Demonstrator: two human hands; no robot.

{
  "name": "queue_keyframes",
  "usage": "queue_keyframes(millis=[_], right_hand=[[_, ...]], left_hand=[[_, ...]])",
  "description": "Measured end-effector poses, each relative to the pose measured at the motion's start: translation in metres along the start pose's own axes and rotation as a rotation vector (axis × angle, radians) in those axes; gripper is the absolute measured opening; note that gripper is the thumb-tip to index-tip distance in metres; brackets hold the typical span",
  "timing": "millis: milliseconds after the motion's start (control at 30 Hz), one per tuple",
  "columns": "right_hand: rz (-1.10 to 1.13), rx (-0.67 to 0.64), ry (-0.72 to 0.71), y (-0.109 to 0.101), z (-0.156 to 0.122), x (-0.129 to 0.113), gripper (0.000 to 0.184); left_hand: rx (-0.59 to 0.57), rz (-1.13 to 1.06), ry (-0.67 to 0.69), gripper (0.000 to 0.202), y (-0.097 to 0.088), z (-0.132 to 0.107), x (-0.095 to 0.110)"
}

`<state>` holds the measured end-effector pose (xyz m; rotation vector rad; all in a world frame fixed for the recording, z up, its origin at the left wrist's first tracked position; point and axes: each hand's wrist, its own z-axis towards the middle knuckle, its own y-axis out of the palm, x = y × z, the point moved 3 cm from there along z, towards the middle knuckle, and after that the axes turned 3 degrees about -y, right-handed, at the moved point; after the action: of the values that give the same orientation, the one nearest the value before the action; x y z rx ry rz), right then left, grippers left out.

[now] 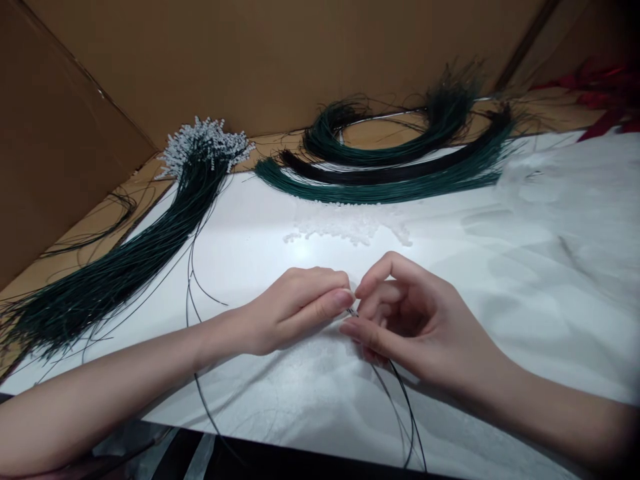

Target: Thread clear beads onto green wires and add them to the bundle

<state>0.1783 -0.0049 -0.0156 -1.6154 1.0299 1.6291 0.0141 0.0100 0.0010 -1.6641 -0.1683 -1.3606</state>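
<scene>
My left hand point(305, 310) is closed, thumb pressed against the curled forefinger. A small whitish, dark-striped end of thin wire point(353, 311) sticks out from its pinch, beside my right thumb. My right hand point(425, 320) has its fingers curled round the wire, with a gap between thumb and forefinger tips. Dark wire strands point(411, 413) hang from beneath it toward the table's front edge. The fingers hide most of the wire's end. Just beyond the hands lies a low pile of small clear-white beaded pieces point(350, 223).
At left lies a thick bundle of dark green wires point(135, 260) topped with white beaded tips point(207, 147). Curved bundles of bare green wire point(380, 192) rest at the back. Clear plastic point(575, 193) and red ribbon point(607, 93) are at right. Cardboard walls point(250, 60) enclose the white surface.
</scene>
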Motion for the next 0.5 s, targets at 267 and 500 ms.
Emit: queue_keyframes(millis=[267, 500], right_hand=[[0.024, -0.011, 0.001, -0.0002, 0.0018, 0.0012, 0.035], [0.066, -0.031, -0.010, 0.0003, 0.0019, 0.0031, 0.034]], left_hand=[[-0.006, 0.016, 0.014, 0.031, -0.0011, -0.0014, -0.0009], [0.017, -0.045, -0.026, 0.034, -0.0022, -0.0011, -0.0017]])
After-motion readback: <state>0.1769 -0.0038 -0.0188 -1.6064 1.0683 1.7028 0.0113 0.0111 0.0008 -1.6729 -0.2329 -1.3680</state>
